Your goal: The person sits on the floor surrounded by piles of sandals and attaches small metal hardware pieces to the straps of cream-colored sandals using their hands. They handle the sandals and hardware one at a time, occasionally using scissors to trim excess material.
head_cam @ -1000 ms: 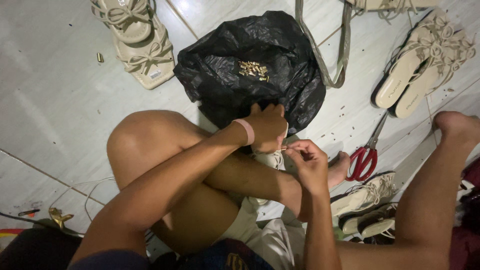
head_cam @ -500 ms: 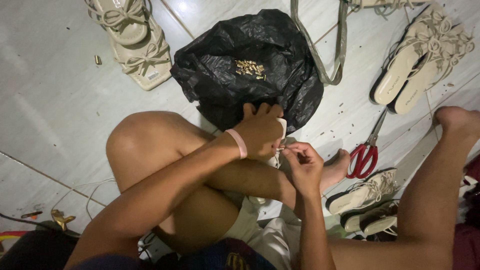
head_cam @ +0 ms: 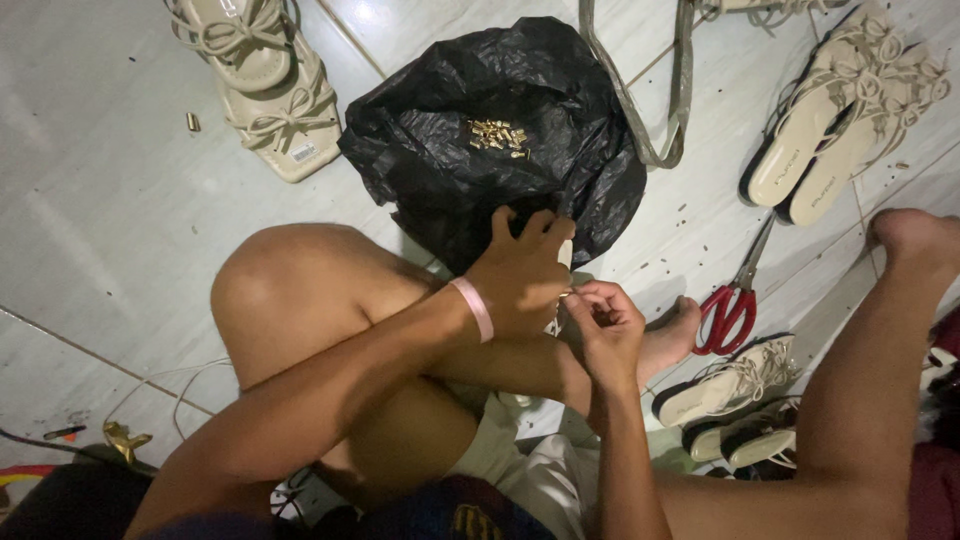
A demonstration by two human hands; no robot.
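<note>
A cream sandal [head_cam: 262, 85] lies upper left on the floor [head_cam: 90, 230]; your left hand [head_cam: 520, 275] grips a pale strap [head_cam: 565, 254] over the black bag [head_cam: 500, 140], which carries brass bits [head_cam: 498, 136]; your right hand [head_cam: 603, 322] pinches a small piece beside it; red scissors [head_cam: 733, 300] lie to the right.

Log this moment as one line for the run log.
left hand: grips pale sandal piece | right hand: pinches small fitting at it | near: black plastic bag, brass bits, red scissors
</note>
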